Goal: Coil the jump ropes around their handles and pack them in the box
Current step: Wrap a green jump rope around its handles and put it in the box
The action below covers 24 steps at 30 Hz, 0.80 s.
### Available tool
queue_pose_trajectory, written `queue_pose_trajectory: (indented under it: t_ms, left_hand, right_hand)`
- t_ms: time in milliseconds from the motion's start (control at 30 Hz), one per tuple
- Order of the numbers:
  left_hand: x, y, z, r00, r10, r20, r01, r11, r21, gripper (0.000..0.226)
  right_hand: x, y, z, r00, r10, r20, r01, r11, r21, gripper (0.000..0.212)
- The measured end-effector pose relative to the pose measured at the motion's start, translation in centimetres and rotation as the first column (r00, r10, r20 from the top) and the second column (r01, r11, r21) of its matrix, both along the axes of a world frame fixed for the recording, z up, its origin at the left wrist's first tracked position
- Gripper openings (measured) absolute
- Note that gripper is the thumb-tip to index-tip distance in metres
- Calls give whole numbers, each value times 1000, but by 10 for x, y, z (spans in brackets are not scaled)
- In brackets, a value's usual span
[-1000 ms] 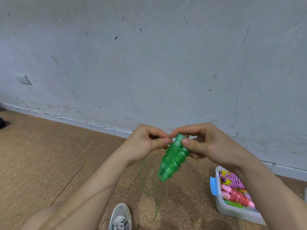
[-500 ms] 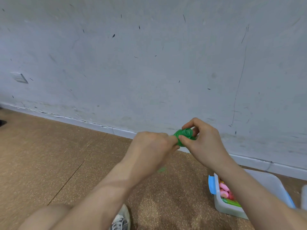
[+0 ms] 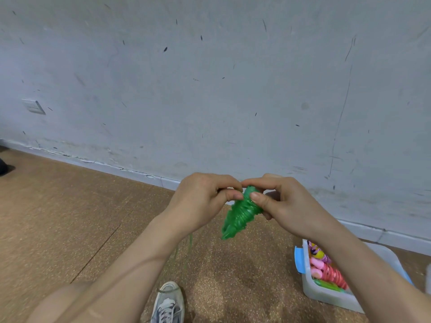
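Head cam, looking down at left hand and right hand pinching the top end of the wound green jump rope in mid-air, up and left of the box on the floor — easy to lose the coils with any slack in either pinch.

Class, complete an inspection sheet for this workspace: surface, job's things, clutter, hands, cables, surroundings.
Surface: speckled brown floor.
Job's things: green jump rope, coiled into a bundle, held in the air; box on the floor at right, holding coiled ropes in pink, green and yellow-purple.
Clutter: dark object at the left edge, too cut off to identify.
Hands: left hand pinches the bundle's upper end; right hand grips it from the other side.
Cables: nothing seen.
Surroundings: scuffed grey wall, wall plate, one shoe below.
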State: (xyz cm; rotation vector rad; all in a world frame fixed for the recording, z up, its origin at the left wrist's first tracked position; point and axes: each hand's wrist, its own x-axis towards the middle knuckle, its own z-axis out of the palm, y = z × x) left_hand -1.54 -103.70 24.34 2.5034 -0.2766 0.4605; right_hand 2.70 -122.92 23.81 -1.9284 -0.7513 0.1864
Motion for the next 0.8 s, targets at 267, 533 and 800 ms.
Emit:
queue_pose_trajectory:
  t_ms: [267,533,800]
  left_hand:
    - [-3,-9,6,978,-129,-164,57,922,-384,18]
    - [2,-4,11,960,-158,-233,-28,771,-636,4]
    - [2,4,17,921,-228,-317,6,819,-573,6]
  right_hand:
    - [-4,-2,2,963,72,-260,-16,977,214,23]
    - [-1,-5,8,935,50,-351,79,935,346,18]
    - [-2,-11,11,931,191,-312,-95,950,298,17]
